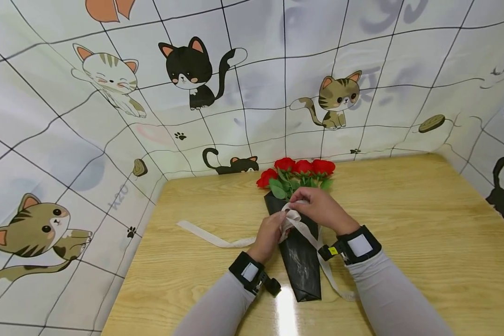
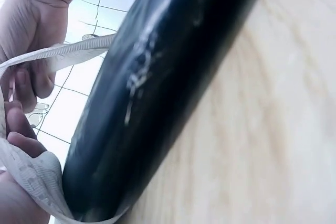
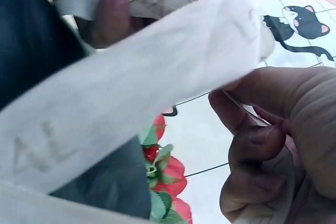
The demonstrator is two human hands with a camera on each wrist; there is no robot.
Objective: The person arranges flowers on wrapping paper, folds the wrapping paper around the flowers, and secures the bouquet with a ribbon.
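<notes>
A bouquet of several red roses (image 1: 304,167) with green leaves lies on the table, its stems in a black wrapper (image 1: 299,266). Around the wrapper's upper part runs a whitish ribbon (image 3: 136,85) with faint printed letters. My left hand (image 1: 269,235) grips the ribbon at the gathered loop, against the wrapper's left side. Just above and to the right, my right hand (image 1: 319,207) pinches a stretch of the ribbon between thumb and fingers. In the right wrist view the ribbon passes under its curled fingers (image 3: 257,145).
One ribbon tail (image 1: 206,235) trails left over the wooden table (image 1: 403,224); the other (image 1: 329,275) hangs down right of the wrapper. A cloth backdrop (image 1: 269,93) with cartoon cats rises behind the table and along its sides. Both wrists wear black straps with cameras.
</notes>
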